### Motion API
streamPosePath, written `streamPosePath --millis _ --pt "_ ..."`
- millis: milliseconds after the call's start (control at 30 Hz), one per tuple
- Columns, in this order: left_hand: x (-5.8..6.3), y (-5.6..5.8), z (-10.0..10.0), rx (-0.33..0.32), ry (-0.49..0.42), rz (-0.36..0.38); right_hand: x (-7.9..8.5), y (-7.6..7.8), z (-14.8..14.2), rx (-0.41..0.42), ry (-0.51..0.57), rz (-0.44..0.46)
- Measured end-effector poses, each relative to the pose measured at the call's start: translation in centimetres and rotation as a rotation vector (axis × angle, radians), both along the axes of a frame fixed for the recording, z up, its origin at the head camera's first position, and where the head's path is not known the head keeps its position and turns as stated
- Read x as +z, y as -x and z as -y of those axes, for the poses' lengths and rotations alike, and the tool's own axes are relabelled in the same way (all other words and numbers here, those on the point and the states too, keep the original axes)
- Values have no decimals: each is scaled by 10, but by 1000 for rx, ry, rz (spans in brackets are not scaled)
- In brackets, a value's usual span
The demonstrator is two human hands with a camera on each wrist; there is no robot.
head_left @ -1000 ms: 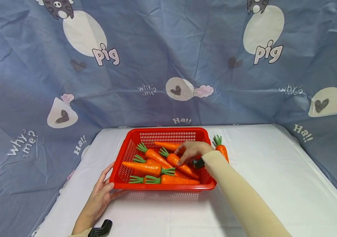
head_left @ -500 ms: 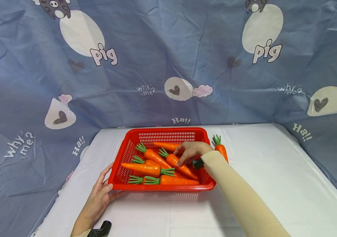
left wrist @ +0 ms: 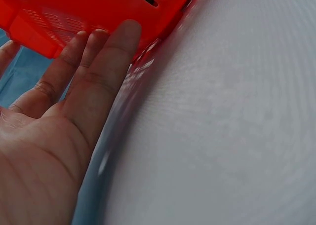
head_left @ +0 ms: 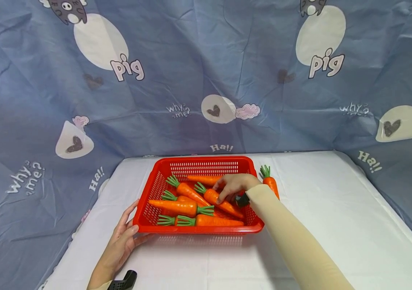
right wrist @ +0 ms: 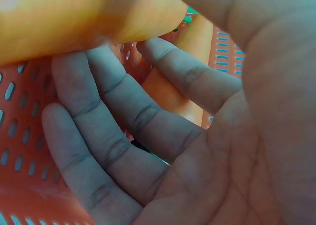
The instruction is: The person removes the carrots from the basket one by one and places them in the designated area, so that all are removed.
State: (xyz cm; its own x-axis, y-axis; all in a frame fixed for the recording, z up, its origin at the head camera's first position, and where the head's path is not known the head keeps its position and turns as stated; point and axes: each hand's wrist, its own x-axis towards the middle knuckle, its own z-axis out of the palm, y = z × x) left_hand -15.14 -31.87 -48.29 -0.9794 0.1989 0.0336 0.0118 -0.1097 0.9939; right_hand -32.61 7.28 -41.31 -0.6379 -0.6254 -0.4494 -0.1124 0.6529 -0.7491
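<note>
An orange carrot [head_left: 224,203] with a green top lies slanted in the red plastic basket [head_left: 206,229]. My right hand [head_left: 235,185] reaches in from above and pinches this carrot. In the right wrist view the carrot [right wrist: 74,22] lies between the thumb and curled fingertips of the right hand [right wrist: 148,131]. My left hand [head_left: 120,237] rests against the basket's near left corner, thumb by the rim. The left wrist view has straight, spread fingers of the left hand [left wrist: 54,121] touching the basket's outer wall [left wrist: 108,8].
Several other carrots fill the basket, one carrot [head_left: 178,206] lying across the others. Outside the basket, right of it, lies one more carrot [head_left: 271,185], partly behind the right sleeve [head_left: 296,237]. The white-covered table [head_left: 351,213] meets a blue printed cloth [head_left: 177,80] behind.
The view has shifted very slightly. Both hands, the basket and the carrots keep their places.
</note>
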Motion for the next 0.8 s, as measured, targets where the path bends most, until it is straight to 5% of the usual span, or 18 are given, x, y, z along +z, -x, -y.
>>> streamPosePath --millis 467,800 --pt "0 3 -4 13 -3 1 3 0 -4 -1 -31 -52" --pt "2 2 -2 1 12 -14 2 0 -2 44 42 11"
